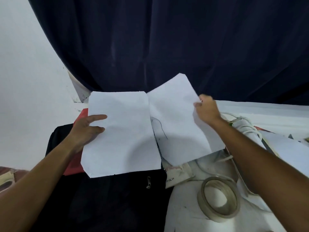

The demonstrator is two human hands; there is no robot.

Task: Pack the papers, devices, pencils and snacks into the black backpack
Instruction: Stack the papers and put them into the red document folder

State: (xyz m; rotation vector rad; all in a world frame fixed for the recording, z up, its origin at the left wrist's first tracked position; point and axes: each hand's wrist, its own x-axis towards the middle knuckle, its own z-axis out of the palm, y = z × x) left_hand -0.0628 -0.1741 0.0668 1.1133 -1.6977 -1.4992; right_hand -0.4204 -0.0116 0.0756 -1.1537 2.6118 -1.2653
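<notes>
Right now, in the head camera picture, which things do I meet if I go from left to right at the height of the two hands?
left hand → left paper sheet → right paper sheet → right hand → white cable bundle

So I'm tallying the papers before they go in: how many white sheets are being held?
2: the left white paper sheet in the left hand, the right white paper sheet pinched by the right hand. More may lie beneath.
</notes>
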